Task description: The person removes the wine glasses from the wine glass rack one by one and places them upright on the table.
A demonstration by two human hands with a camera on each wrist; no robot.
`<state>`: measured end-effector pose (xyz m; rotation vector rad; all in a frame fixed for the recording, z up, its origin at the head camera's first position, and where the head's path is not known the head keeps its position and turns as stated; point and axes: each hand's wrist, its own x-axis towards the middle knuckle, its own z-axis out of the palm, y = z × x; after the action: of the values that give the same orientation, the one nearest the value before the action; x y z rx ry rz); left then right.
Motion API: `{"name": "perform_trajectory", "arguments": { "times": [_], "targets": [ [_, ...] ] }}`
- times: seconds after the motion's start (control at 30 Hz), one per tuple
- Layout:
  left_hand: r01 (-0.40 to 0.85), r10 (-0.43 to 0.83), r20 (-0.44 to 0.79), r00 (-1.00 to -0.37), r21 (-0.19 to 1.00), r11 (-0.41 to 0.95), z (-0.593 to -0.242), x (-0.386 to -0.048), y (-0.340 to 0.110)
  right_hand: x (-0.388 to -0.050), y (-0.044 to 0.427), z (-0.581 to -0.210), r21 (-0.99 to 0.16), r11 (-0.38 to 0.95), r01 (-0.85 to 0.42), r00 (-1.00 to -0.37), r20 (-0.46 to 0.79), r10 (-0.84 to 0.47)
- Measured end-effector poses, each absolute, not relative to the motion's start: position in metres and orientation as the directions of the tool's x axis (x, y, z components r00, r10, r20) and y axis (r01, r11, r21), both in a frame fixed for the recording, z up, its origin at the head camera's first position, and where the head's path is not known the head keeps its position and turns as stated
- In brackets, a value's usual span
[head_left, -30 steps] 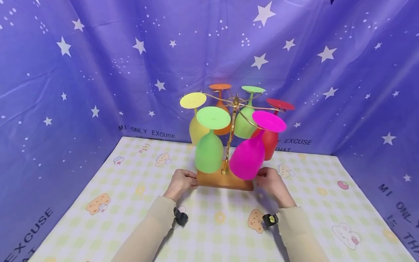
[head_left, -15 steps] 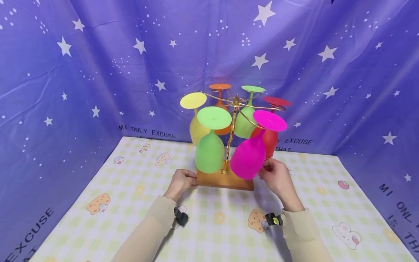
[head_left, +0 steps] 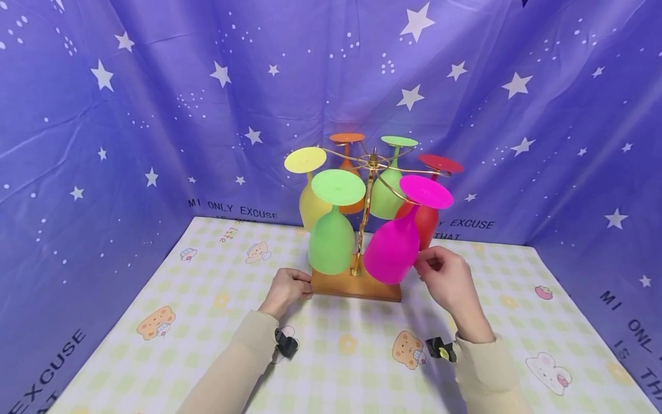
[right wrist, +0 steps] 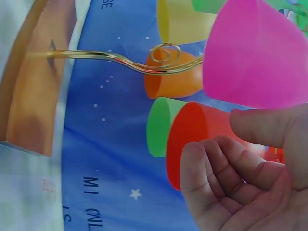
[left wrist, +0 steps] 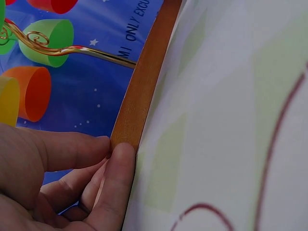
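Six stemmed glasses hang upside down on a gold rack (head_left: 366, 202) with a wooden base (head_left: 357, 286). The left hand (head_left: 286, 290) pinches the base's left end between thumb and fingers, also visible in the left wrist view at the wood edge (left wrist: 139, 91). Beside the magenta glass (head_left: 391, 253), the right hand (head_left: 451, 282) is raised at the lower part of the red glass (head_left: 427, 221). In the right wrist view its bent fingers and thumb stand apart in front of the red bowl (right wrist: 190, 130); whether they touch it cannot be told.
Yellow (head_left: 306, 160), orange (head_left: 347, 138) and two green glasses (head_left: 331, 244) hang around the other arms. A checked cloth (head_left: 346, 374) covers the table, and a purple star curtain (head_left: 310, 75) stands close behind the rack.
The right hand has left the base's right end, risen and moved slightly right beside the red glass. That glass has shifted slightly back and forth. The left hand has stayed in place.
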<state>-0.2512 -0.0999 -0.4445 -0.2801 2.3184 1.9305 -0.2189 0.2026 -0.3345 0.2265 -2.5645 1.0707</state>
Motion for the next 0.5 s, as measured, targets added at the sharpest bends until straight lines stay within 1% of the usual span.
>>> {"name": "perform_trajectory", "arguments": {
  "times": [0.2, 0.37, 0.5],
  "targets": [
    [-0.216, -0.074, -0.206, -0.976, 0.962, 0.167, -0.4443, -0.2519, -0.0995, -0.2149, 0.2018, -0.3313, -0.642, 0.694, -0.326, -0.858, 0.509, 0.067],
    [-0.217, -0.074, -0.207, -0.976, 0.961, 0.172, -0.445, -0.2526, -0.0991, -0.2135, 0.1994, -0.3305, -0.648, 0.646, -0.404, -0.775, 0.617, 0.134],
    [-0.223, -0.076, -0.213, -0.974, 0.961, 0.164, -0.4443, -0.2525, -0.0993, -0.2135, 0.1979, -0.3298, -0.627, 0.595, -0.503, -0.697, 0.702, 0.15]
  ]
}}
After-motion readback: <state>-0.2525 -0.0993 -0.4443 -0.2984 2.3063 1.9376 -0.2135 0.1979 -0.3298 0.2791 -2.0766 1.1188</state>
